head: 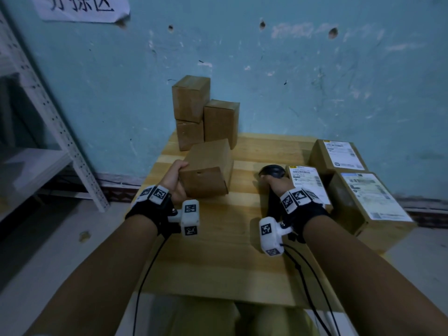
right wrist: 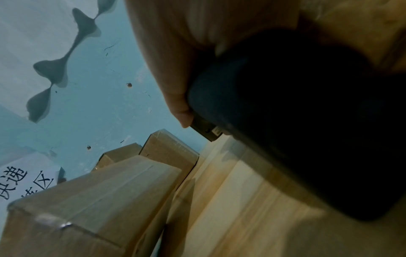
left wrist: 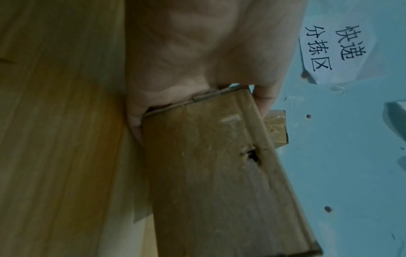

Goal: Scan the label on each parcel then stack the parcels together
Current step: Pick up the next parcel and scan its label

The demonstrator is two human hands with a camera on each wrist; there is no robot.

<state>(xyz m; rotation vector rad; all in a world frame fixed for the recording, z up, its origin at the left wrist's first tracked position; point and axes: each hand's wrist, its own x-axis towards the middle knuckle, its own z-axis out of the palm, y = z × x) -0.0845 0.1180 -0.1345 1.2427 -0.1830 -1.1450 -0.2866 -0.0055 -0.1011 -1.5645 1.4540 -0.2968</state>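
Note:
My left hand [head: 175,176] grips the left end of a plain brown parcel [head: 206,169] held tilted just over the wooden table [head: 218,251]; no label shows on it. In the left wrist view my fingers [left wrist: 266,101] curl over its far edge, the parcel [left wrist: 208,165] filling the frame. My right hand [head: 275,181] holds a black scanner [head: 271,171], dark and close in the right wrist view as the scanner [right wrist: 285,121]. Three plain parcels [head: 191,99] are stacked against the wall behind. Three labelled parcels [head: 340,155] lie at the right.
A blue wall with a paper sign [head: 82,6] backs the table. A white metal shelf [head: 48,112] stands on the floor to the left. Black cables [head: 145,275] hang from both wrists over the table's near edge. Bare wood shows between my forearms.

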